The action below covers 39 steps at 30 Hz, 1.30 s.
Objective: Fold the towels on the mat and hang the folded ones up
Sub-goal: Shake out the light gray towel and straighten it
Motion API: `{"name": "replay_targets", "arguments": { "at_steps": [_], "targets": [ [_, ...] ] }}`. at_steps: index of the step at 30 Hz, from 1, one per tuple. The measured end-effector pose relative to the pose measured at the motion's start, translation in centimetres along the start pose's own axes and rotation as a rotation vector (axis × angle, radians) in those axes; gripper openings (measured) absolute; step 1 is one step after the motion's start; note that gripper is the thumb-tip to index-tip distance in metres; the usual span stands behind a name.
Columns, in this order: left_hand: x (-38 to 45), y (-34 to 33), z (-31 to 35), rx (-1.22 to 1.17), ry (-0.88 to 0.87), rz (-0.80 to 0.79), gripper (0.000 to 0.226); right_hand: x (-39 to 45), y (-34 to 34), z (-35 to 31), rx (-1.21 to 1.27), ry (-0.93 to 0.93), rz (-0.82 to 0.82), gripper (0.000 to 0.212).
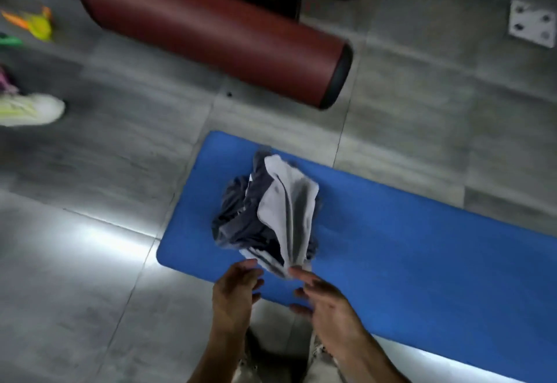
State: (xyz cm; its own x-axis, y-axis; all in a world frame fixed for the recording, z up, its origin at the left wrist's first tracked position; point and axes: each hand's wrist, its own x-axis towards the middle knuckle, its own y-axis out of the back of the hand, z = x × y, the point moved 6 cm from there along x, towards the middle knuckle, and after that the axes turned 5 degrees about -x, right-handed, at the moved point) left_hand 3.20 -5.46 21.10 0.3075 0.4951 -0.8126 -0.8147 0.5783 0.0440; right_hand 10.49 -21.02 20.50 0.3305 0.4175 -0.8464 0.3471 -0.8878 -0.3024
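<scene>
Pinching the white towel (pixel 289 210) off the dark towel (pixel 241 217), right hand (pixel 325 301) works near the mat (pixel 422 247) corner (left hand (pixel 238 286) relaxed, beside it).

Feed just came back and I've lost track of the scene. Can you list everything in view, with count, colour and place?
mat: one, blue, on the grey floor, centre to right.
towels: a crumpled pile, dark grey and white, count unclear, on the mat's near-left part.
bolster: one, maroon, on the floor beyond the mat.
shoe: one, white and lime, left edge.
plate: one, white with bolts, top right.
left hand: fingers relaxed, at the pile's near edge.
right hand: pinches the white towel's corner.
</scene>
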Motion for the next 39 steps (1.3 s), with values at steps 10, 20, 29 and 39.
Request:
{"name": "replay_targets", "arguments": {
  "at_steps": [10,20,29,39],
  "targets": [
    [-22.8,-4.8,15.4,0.455,-0.664,-0.314,0.021,-28.9,-8.6,-20.7,-0.016,0.545,-0.184,0.05],
    [-40.0,-9.2,22.0,0.249,-0.569,-0.587,0.034,-46.2,-3.2,-24.3,-0.105,0.875,0.339,0.037],
    [-53.5,-16.6,19.0,0.164,-0.426,-0.774,0.067,-51.2,4.7,-12.2,-0.003,0.594,0.263,0.056],
    [-63.8,-26.4,9.0,0.125,-0.399,-0.657,0.03,-67.9,23.3,-12.9,0.338,0.845,0.22,0.022]
  ]
}}
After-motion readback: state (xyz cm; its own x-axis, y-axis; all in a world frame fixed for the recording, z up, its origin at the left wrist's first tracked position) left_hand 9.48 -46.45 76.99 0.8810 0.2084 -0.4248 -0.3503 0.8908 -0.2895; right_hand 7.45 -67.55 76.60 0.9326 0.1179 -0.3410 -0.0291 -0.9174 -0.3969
